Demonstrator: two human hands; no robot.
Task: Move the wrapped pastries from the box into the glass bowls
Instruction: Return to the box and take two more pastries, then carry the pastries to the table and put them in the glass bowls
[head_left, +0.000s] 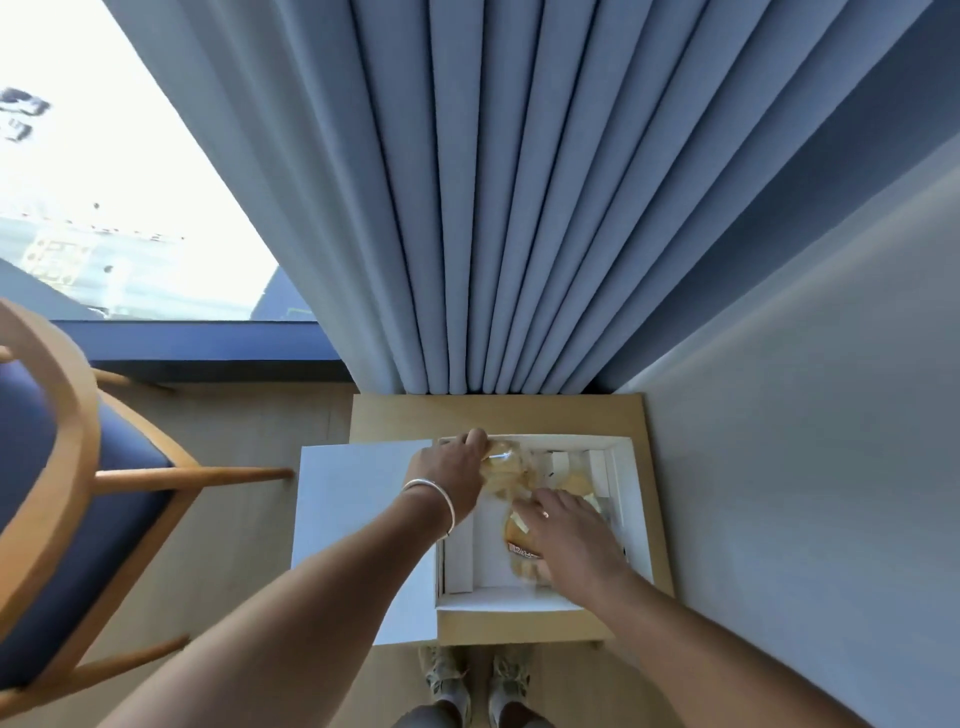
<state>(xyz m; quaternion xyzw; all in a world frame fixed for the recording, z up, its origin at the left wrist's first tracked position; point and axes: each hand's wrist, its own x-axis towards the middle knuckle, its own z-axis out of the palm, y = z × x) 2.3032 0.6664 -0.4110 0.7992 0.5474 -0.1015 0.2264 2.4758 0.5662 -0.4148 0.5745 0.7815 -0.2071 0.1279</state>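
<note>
An open white box (626, 467) lies on a small wooden table (395, 415), its lid (353, 509) folded out to the left. Inside are several golden pastries in clear wrappers. My left hand (452, 467), with a silver bangle on the wrist, reaches into the box's far left corner and closes on a wrapped pastry (506, 460). My right hand (571, 535) is spread over another wrapped pastry (519, 540) in the middle of the box, fingers touching it. More pastries (576, 486) sit at the far right. No glass bowls are in view.
A wooden chair with a blue seat (78, 493) stands to the left. Blue curtains (519, 234) hang behind the table and a pale wall (805, 467) is close on the right. My feet (478, 680) are at the table's front edge.
</note>
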